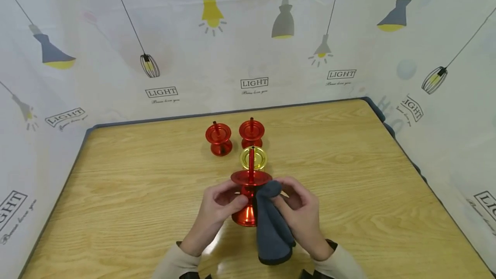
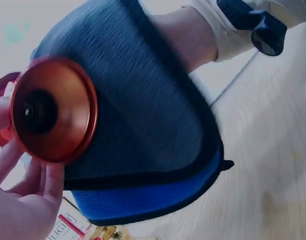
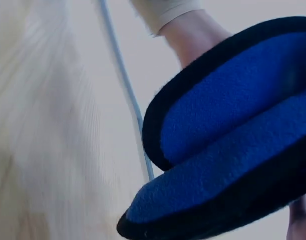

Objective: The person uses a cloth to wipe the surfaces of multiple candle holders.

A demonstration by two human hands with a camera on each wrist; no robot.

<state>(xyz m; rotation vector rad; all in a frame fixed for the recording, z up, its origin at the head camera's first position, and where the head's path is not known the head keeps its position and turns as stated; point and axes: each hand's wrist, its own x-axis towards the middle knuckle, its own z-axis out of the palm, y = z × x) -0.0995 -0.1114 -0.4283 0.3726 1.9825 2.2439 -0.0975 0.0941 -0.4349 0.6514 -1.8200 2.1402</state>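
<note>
My left hand point(image 1: 217, 208) grips the stem of a red metal candle holder point(image 1: 246, 216), held upright in the head view with its spike pointing up. The thumb presses on the front of the stem. In my right hand point(image 1: 304, 212) is a dark grey-blue cloth point(image 1: 273, 236), pinched near its top and touching the holder's right side below the dish. The cloth hangs in folds; its bright blue underside point(image 3: 217, 85) and black trim show in the right wrist view. The holder's round hollow base point(image 2: 75, 105) faces the left wrist camera.
Two smaller red candle holders point(image 1: 220, 146) stand farther back on the wooden table point(image 1: 135, 184). A gold one point(image 1: 262, 158) stands just behind the held holder, partly hidden by it. A white curtain point(image 1: 217, 55) printed with lamps surrounds the table.
</note>
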